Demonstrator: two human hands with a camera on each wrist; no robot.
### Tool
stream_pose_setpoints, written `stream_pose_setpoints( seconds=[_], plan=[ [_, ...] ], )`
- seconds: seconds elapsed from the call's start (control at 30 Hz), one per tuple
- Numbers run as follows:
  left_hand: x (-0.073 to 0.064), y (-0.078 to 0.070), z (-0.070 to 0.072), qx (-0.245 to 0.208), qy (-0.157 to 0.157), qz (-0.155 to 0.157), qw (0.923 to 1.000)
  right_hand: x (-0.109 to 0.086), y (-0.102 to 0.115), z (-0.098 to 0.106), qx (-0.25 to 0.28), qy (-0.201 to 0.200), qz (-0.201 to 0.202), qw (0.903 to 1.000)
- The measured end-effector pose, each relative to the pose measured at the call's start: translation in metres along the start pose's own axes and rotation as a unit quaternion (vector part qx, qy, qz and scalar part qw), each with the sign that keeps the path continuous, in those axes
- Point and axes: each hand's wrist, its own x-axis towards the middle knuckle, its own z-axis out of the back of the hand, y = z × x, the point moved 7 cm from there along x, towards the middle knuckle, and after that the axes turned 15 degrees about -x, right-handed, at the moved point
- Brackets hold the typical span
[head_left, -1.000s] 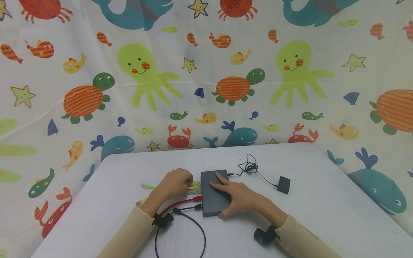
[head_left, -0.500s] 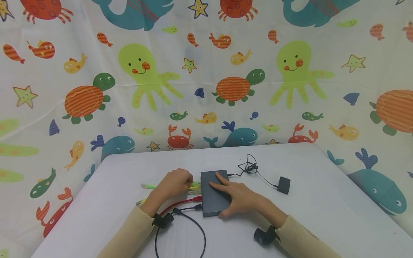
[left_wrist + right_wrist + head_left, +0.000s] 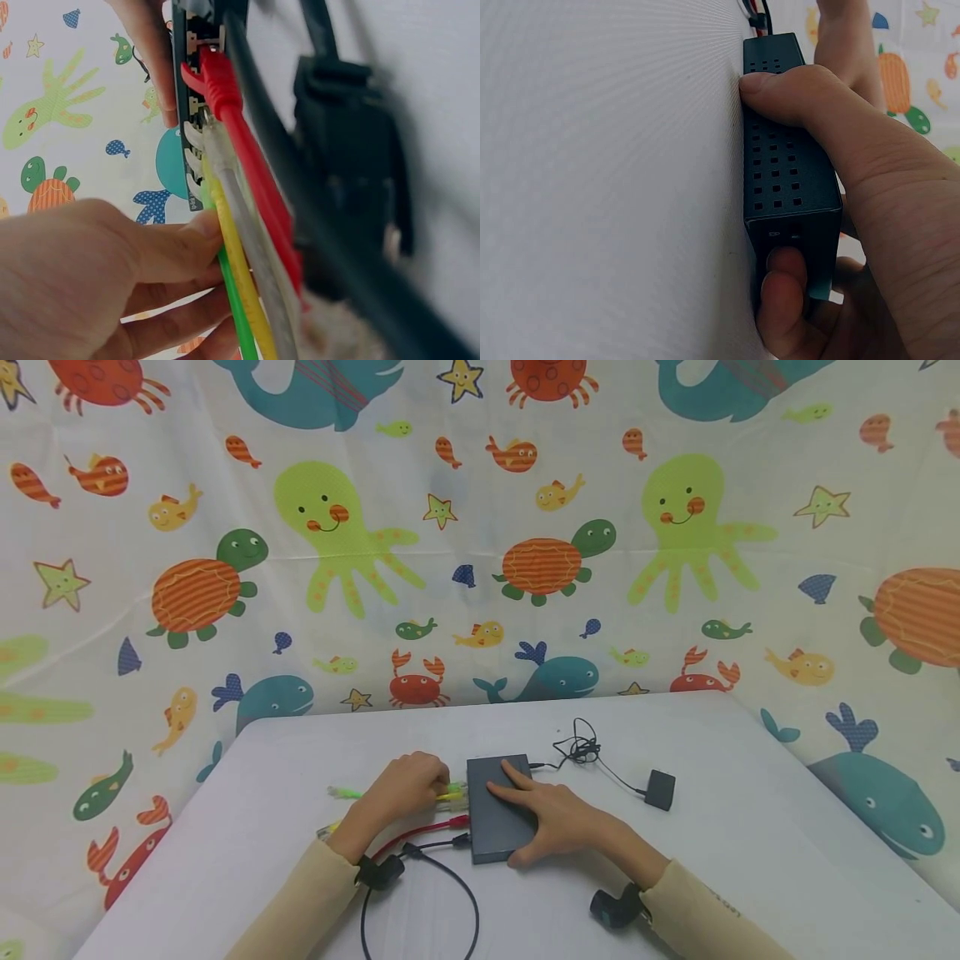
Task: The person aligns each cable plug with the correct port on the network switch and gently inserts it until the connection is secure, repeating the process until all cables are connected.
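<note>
A dark network switch (image 3: 491,827) lies flat on the white table. My right hand (image 3: 562,822) grips it: in the right wrist view the thumb presses the vented side wall (image 3: 775,161) while other fingers bend round the end. At the port side, my left hand (image 3: 405,785) pinches a green Ethernet cable (image 3: 237,307) between thumb and fingers, close to its plug. Yellow (image 3: 238,259) and grey Ethernet cables (image 3: 256,251) run beside it into neighbouring ports. A red Ethernet cable (image 3: 251,150) is plugged in further along, with a black cable (image 3: 442,844) near the corner.
A power adapter (image 3: 660,791) lies to the right, joined to the switch's far side by a coiled thin cord (image 3: 581,747). The black cable loops toward the table's near side. Loose cable ends (image 3: 345,792) show left of my left hand. A patterned curtain (image 3: 480,527) hangs behind.
</note>
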Motion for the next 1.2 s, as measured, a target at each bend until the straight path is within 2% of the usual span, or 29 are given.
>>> stream_pose_setpoints(
  seconds=[0.5, 0.7, 1.2],
  plan=[
    [0.0017, 0.0006, -0.0003, 0.005, -0.010, -0.011, 0.9999, -0.0010, 0.0011, 0.0032, 0.006, -0.001, 0.002, 1.0000],
    [0.0004, 0.0030, 0.0002, -0.009, -0.009, 0.000, 0.9999, -0.0006, 0.0010, 0.0019, 0.003, 0.001, 0.002, 1.0000],
    [0.0007, 0.0032, 0.0005, -0.008, -0.012, -0.006, 0.9999, -0.0012, 0.0017, 0.0024, -0.001, 0.003, -0.002, 1.0000]
  ],
)
